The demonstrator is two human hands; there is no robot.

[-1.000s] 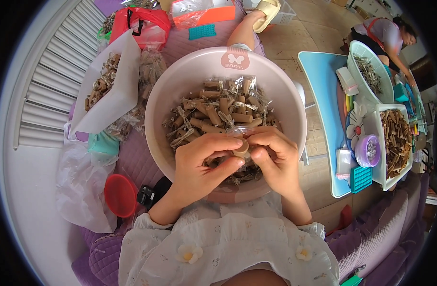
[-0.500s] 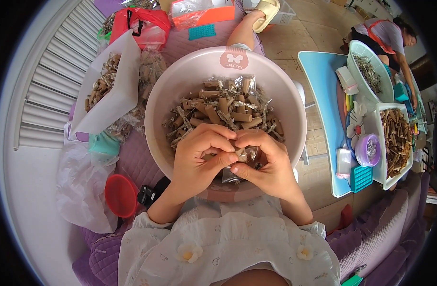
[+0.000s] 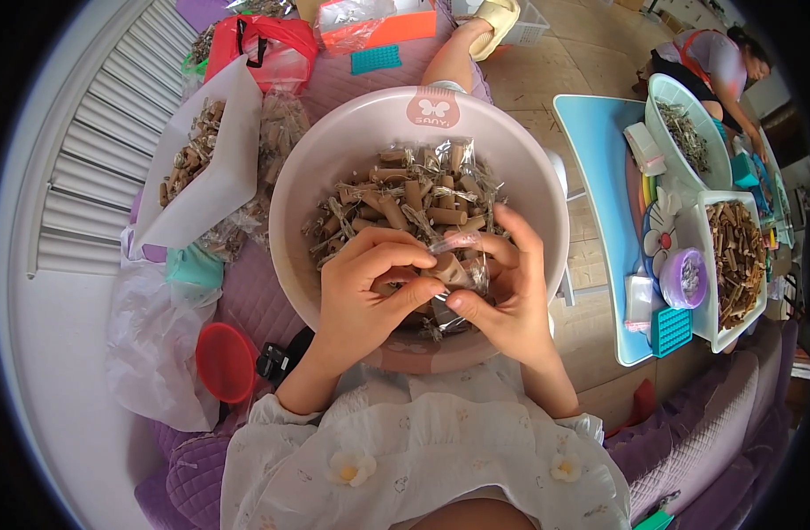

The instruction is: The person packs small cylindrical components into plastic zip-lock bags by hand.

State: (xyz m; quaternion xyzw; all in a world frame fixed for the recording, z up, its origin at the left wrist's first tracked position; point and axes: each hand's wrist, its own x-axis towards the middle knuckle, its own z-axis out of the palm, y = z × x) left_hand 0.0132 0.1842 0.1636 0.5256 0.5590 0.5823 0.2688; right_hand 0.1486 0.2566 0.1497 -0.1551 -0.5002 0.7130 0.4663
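Observation:
Over the near part of a large pale pink basin (image 3: 290,168), both my hands are closed around one small clear plastic bag (image 3: 477,268) with a pinkish strip along its top edge. Short brown rolls (image 3: 451,271) show in the bag's mouth. My left hand (image 3: 370,283) pinches the rolls and the bag's left side between thumb and fingers. With thumb and fingers curled, my right hand (image 3: 522,305) grips the bag's right side; its index finger is raised. Beneath them the basin holds a heap of brown rolls and filled clear packets (image 3: 414,194).
A white tub (image 3: 237,159) of brown pieces leans at left, above a red bowl (image 3: 226,362). On the blue table (image 3: 590,177) at right stand a basin of dried stalks (image 3: 683,137), a white tray (image 3: 707,327) of brown pieces and a purple bowl (image 3: 679,296). Another person works at far right.
My right hand has opened out and its index finger has lifted away from the left hand. More of the bag and its rolls now shows between my hands.

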